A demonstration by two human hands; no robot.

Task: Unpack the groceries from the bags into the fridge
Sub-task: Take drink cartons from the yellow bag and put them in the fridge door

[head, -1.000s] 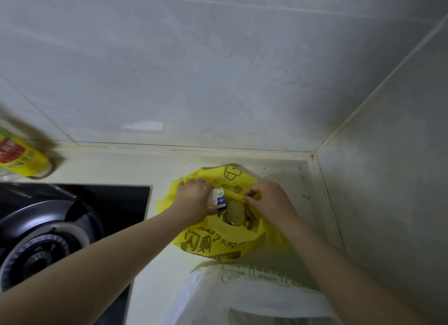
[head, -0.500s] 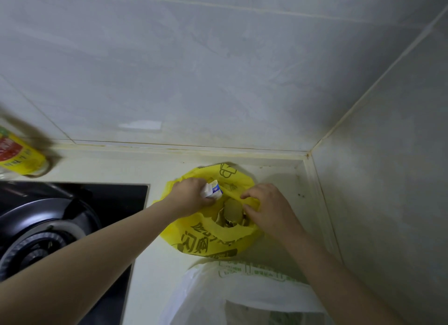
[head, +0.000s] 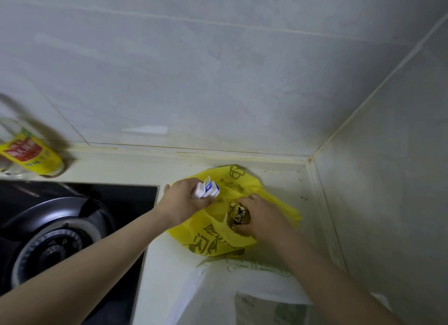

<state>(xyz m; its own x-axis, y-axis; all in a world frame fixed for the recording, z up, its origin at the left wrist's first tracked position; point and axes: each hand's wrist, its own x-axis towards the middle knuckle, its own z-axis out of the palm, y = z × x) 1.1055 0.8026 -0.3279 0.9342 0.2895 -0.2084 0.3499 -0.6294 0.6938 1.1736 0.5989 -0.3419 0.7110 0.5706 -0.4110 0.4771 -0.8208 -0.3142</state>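
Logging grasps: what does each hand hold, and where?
Left hand: small white-blue carton, by its lower end. Right hand: gold packet, by its right side.

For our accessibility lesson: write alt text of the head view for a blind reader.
A person's left hand holds a white-and-blue carton over a yellow bag on a counter; the right hand grips a gold packet inside it.

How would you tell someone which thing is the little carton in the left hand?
Look right of the black gas stove, where a yellow plastic bag lies in the corner of the counter. Over the bag's left edge the left hand grips a small carton. It is white with a blue patch, unlike the shiny gold packet in the right hand.
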